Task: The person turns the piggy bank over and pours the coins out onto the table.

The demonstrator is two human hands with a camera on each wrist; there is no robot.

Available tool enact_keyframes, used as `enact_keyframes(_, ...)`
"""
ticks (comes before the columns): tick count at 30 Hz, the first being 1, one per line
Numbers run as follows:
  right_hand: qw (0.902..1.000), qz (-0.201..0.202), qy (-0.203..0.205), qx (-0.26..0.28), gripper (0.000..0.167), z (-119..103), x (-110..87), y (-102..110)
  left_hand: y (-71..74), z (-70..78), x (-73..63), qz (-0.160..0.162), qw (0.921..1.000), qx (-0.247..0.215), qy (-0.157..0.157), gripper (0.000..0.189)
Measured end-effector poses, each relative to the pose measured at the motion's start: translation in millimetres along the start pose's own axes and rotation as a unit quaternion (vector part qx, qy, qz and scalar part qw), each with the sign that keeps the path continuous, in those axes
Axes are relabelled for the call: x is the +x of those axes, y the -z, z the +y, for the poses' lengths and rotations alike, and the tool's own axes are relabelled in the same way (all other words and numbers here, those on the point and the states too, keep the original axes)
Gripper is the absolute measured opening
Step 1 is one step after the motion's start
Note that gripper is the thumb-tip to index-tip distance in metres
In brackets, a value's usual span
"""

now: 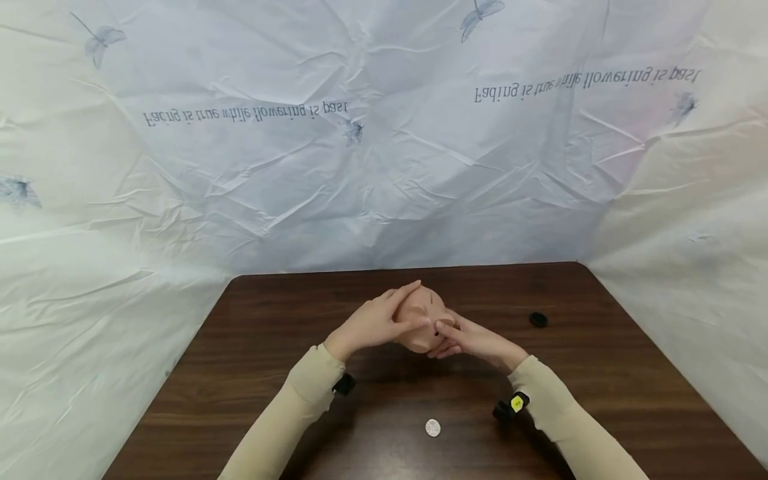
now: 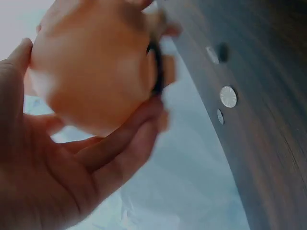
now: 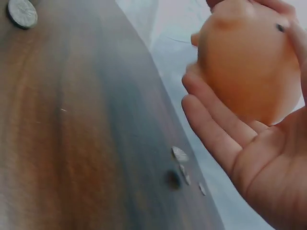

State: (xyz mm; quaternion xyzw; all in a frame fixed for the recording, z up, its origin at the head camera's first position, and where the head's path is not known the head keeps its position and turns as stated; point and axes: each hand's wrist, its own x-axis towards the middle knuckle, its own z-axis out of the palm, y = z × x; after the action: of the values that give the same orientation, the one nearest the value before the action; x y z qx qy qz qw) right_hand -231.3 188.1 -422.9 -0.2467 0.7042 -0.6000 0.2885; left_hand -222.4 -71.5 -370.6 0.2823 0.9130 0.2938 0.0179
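Note:
Both hands hold up a rounded, light pink piggy bank (image 1: 423, 310) over the table, with a slit on its body and a small black eye. My left hand (image 1: 373, 325) grips one side, thumb across the near face and fingers over the far top. My right hand (image 1: 477, 340) holds the other side, its thumb close by the eye and its fingers underneath. In the left wrist view the piggy bank (image 2: 91, 67) shows a blurred black rim near the left fingertips. In the right wrist view the right fingers curve round the piggy bank (image 3: 252, 67) from below.
A silvery coin (image 1: 433, 428) lies on the dark wood table (image 1: 252, 373) near me. Several coins (image 2: 229, 97) appear in the wrist views. A small black round cap (image 1: 538, 319) lies at right. Behind the table hangs a white printed curtain (image 1: 312, 180).

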Motion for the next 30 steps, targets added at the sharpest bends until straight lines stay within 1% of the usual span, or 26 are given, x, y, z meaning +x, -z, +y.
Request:
enact_keyframes(1, 0.9999, 0.0, -0.01, -0.003, 0.075, 1, 0.1, -2, 0.2, -1.5, 2.3, -0.016, 0.9997, -0.012, 0.012, 0.081)
enact_keyframes(2, 0.9998, 0.006, -0.018, -0.007, 0.073, 0, 0.4, -4, -0.4, -3.5, 4.2, -0.032, 0.9983, -0.04, 0.027, 0.081)
enact_keyframes(3, 0.9994, 0.017, -0.025, -0.015, 0.072, 0, 0.7, -6, -1.8, -6.5, 5.8, -0.049, 0.9951, -0.075, 0.042, 0.08)
enact_keyframes(4, 0.9986, 0.032, -0.033, -0.027, 0.072, -2, 0.9, -8, -3.6, -10.1, 7.0, -0.066, 0.9896, -0.115, 0.056, 0.08)
enact_keyframes(5, 0.9971, 0.049, -0.041, -0.041, 0.073, -5, 0.9, -10, -6.1, -14.5, 7.5, -0.081, 0.9813, -0.159, 0.072, 0.08)
enact_keyframes(7, 0.992, 0.087, -0.055, -0.074, 0.074, -11, 0.8, -14, -12.2, -24.2, 6.9, -0.105, 0.9592, -0.244, 0.097, 0.08)
enact_keyframes(8, 0.9882, 0.105, -0.061, -0.093, 0.075, -15, 0.3, -16, -14.7, -28.2, 5.8, -0.116, 0.9468, -0.281, 0.107, 0.081)
enact_keyframes(10, 0.9796, 0.133, -0.065, -0.136, 0.076, -22, -1.3, -19, -18.7, -34.8, 2.4, -0.128, 0.9289, -0.33, 0.109, 0.079)
enact_keyframes(11, 0.9752, 0.141, -0.064, -0.158, 0.077, -26, -2.4, -20, -20.3, -37.4, 0.6, -0.129, 0.9237, -0.345, 0.106, 0.08)
enact_keyframes(12, 0.9698, 0.15, -0.057, -0.184, 0.077, -29, -3.6, -20, -21.4, -39.1, -1.1, -0.127, 0.9208, -0.356, 0.098, 0.08)
enact_keyframes(13, 0.964, 0.158, -0.047, -0.209, 0.078, -32, -4.7, -20, -22.2, -40.0, -2.6, -0.12, 0.9196, -0.364, 0.086, 0.082)
enact_keyframes(14, 0.96, 0.161, -0.034, -0.227, 0.079, -34, -5.8, -20, -22.8, -40.1, -4.1, -0.108, 0.923, -0.362, 0.074, 0.085)
enact_keyframes(15, 0.957, 0.159, -0.014, -0.242, 0.08, -37, -6.8, -18, -23.9, -39.9, -5.1, -0.092, 0.9285, -0.355, 0.057, 0.089)
enact_keyframes(16, 0.9546, 0.157, 0.009, -0.253, 0.081, -38, -7.6, -17, -25.4, -39.6, -6.2, -0.072, 0.9348, -0.346, 0.036, 0.094)
enact_keyframes(17, 0.9528, 0.154, 0.032, -0.26, 0.084, -39, -7.9, -16, -27.4, -39.3, -6.9, -0.048, 0.9433, -0.328, 0.015, 0.099)
enact_keyframes(18, 0.9528, 0.15, 0.055, -0.258, 0.086, -40, -8.0, -15, -29.7, -38.3, -7.3, -0.02, 0.9506, -0.31, -0.014, 0.105)
enact_keyframes(19, 0.9563, 0.142, 0.077, -0.244, 0.09, -40, -7.6, -14, -31.4, -36.7, -7.5, 0.01, 0.9562, -0.288, -0.048, 0.109)
enact_keyframes(20, 0.9603, 0.133, 0.097, -0.225, 0.094, -40, -7.2, -13, -32.9, -35.5, -7.0, 0.04, 0.9627, -0.256, -0.08, 0.112)
enact_keyframes(22, 0.9664, 0.123, 0.124, -0.188, 0.1, -38, -5.8, -11, -33.2, -31.7, -6.0, 0.091, 0.9675, -0.195, -0.133, 0.114)
enact_keyframes(23, 0.9711, 0.118, 0.127, -0.164, 0.102, -36, -4.8, -9, -32.1, -29.5, -5.4, 0.112, 0.9691, -0.16, -0.151, 0.114)
enact_keyframes(24, 0.9765, 0.111, 0.123, -0.138, 0.104, -33, -4.0, -8, -29.6, -26.5, -5.0, 0.127, 0.9697, -0.13, -0.163, 0.112)
enact_keyframes(25, 0.9816, 0.106, 0.113, -0.112, 0.104, -30, -3.5, -6, -26.5, -23.4, -4.3, 0.134, 0.9716, -0.101, -0.166, 0.11)
enact_keyframes(26, 0.9864, 0.1, 0.099, -0.085, 0.104, -26, -3.1, -4, -23.3, -20.4, -3.6, 0.137, 0.975, -0.07, -0.16, 0.108)
enact_keyframes(28, 0.9934, 0.088, 0.06, -0.044, 0.102, -17, -2.9, 0, -17.3, -13.8, -2.3, 0.131, 0.982, -0.014, -0.135, 0.101)
enact_keyframes(30, 0.9971, 0.072, 0.019, -0.016, 0.094, -9, -3.3, 3, -13.4, -7.9, -0.5, 0.11, 0.9888, 0.026, -0.098, 0.092)
